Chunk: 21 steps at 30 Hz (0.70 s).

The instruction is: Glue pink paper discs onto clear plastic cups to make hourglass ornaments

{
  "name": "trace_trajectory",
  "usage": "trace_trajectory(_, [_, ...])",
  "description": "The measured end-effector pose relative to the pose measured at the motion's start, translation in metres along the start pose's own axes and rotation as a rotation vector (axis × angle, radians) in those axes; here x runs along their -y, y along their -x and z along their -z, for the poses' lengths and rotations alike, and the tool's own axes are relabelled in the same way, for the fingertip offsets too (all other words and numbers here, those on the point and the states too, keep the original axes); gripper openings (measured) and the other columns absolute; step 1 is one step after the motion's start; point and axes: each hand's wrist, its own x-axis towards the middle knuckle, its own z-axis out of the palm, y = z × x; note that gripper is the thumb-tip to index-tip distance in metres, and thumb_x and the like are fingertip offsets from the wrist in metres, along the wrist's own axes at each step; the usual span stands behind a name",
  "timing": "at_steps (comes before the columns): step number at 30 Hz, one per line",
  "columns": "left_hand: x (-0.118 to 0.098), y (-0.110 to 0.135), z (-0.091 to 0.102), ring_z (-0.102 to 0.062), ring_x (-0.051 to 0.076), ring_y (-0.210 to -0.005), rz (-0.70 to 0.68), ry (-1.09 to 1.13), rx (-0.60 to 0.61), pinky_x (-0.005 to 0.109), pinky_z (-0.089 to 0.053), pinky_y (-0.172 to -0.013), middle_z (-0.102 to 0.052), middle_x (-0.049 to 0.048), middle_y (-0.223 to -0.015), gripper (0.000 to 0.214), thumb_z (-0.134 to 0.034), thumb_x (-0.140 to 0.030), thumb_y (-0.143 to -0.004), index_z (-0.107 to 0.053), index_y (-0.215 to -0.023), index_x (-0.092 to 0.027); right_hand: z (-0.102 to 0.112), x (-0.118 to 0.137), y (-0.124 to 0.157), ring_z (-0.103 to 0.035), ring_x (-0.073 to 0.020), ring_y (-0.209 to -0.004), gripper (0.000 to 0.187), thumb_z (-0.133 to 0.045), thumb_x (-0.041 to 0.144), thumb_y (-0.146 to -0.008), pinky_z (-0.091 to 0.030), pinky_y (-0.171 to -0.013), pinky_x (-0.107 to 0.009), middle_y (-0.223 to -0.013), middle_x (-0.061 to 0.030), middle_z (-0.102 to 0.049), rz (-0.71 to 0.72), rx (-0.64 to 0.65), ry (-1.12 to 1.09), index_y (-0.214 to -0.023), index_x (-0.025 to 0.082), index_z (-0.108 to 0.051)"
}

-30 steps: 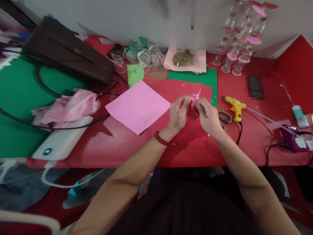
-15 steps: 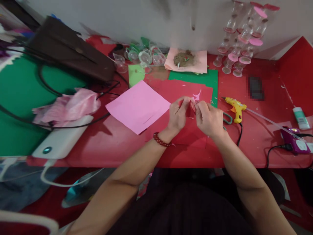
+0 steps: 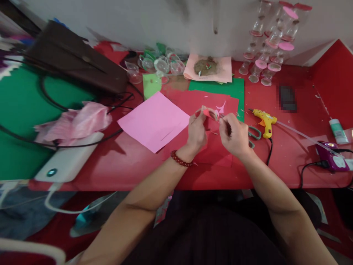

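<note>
My left hand (image 3: pixel 196 129) is closed, thumb and fingers pinching a small clear rounded piece with pink-red paper (image 3: pixel 210 113); its exact kind does not show. Close by on the right, my right hand (image 3: pixel 234 133) is curled, its fingertips pressed together at the edge of that piece. Whatever they grip is too small to make out. Beneath both hands lie red paper sheets (image 3: pixel 217 156). Pink paper scraps (image 3: pixel 221 107) rest just beyond the fingers. Green scissors handles (image 3: pixel 256 133) stick out beside my right hand, and a square pink sheet (image 3: pixel 153 121) lies to the left.
A yellow glue gun (image 3: pixel 264 122) with a clear glue stick lies to the right. Stacked clear plastic cups (image 3: pixel 259 70) stand at the back right, more cups (image 3: pixel 162 65) at the back. A brown bag (image 3: pixel 79 59) and a white power bank (image 3: pixel 68 158) with cables occupy the left.
My hands have moved slightly apart, and my left hand has tilted, bringing the small clear and pink-red piece into view. The camera view has shifted slightly.
</note>
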Motion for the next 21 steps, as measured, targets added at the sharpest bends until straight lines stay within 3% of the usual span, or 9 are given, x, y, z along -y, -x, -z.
trace_trajectory(4, [-0.005,-0.009,0.005,-0.059,0.014,-0.064,-0.148,0.024,-0.036,0.028,-0.048,-0.058,-0.064,0.0025,-0.069,0.057,-0.059,-0.072,-0.099,-0.067,-0.072,-0.022,0.003,0.001,-0.002,-0.027,-0.0080,-0.048,0.031,-0.050,0.024,-0.099,-0.027,-0.050,-0.024,-0.057,0.0090,-0.031,-0.061,0.023,-0.026,-0.075,0.027,-0.031])
trace_trajectory(8, [-0.008,-0.006,0.003,-0.063,0.015,-0.066,-0.285,0.017,0.049,0.032,-0.057,-0.073,-0.064,0.0016,-0.069,0.057,-0.061,-0.074,-0.097,-0.067,-0.074,-0.022,0.000,-0.008,-0.003,-0.025,-0.0092,-0.049,0.043,-0.051,0.033,-0.102,-0.023,-0.051,-0.028,-0.053,0.0079,-0.026,-0.177,0.040,0.026,-0.066,0.026,-0.029])
trace_trajectory(10, [-0.009,-0.003,0.001,-0.063,0.016,-0.066,-0.298,0.008,0.101,0.033,-0.057,-0.073,-0.065,0.0020,-0.071,0.056,-0.060,-0.073,-0.098,-0.067,-0.076,-0.022,0.000,-0.014,-0.003,-0.034,-0.0102,-0.050,0.041,-0.054,0.038,-0.102,-0.026,-0.054,-0.028,-0.054,0.0062,-0.037,-0.219,0.062,0.013,-0.067,0.025,-0.037])
trace_trajectory(13, [-0.009,-0.001,0.002,-0.063,0.015,-0.066,-0.310,-0.021,0.141,0.033,-0.056,-0.075,-0.065,0.0017,-0.070,0.055,-0.058,-0.072,-0.099,-0.067,-0.076,-0.022,0.001,-0.018,-0.004,-0.055,-0.0124,-0.061,0.019,-0.060,0.037,-0.098,-0.038,-0.060,-0.027,-0.072,0.0015,-0.063,-0.267,0.044,-0.097,-0.085,0.025,-0.053])
trace_trajectory(15, [-0.009,0.000,0.003,-0.063,0.015,-0.067,-0.314,-0.076,0.151,0.033,-0.057,-0.078,-0.065,0.0019,-0.071,0.056,-0.056,-0.072,-0.100,-0.066,-0.076,-0.022,0.003,-0.017,-0.005,-0.057,-0.0122,-0.061,0.018,-0.058,0.040,-0.101,-0.041,-0.061,-0.027,-0.076,0.0007,-0.067,-0.315,0.046,-0.161,-0.091,0.025,-0.058])
trace_trajectory(21, [0.003,0.005,0.004,-0.064,0.016,-0.078,-0.312,-0.248,0.180,0.032,-0.054,-0.079,-0.071,0.0035,-0.081,0.054,-0.057,-0.071,-0.100,-0.068,-0.080,-0.022,0.001,-0.015,-0.006,-0.043,-0.0100,-0.055,0.046,-0.061,0.064,-0.100,-0.033,-0.054,-0.027,-0.062,0.0061,-0.049,-0.384,0.133,-0.260,-0.078,0.025,-0.051])
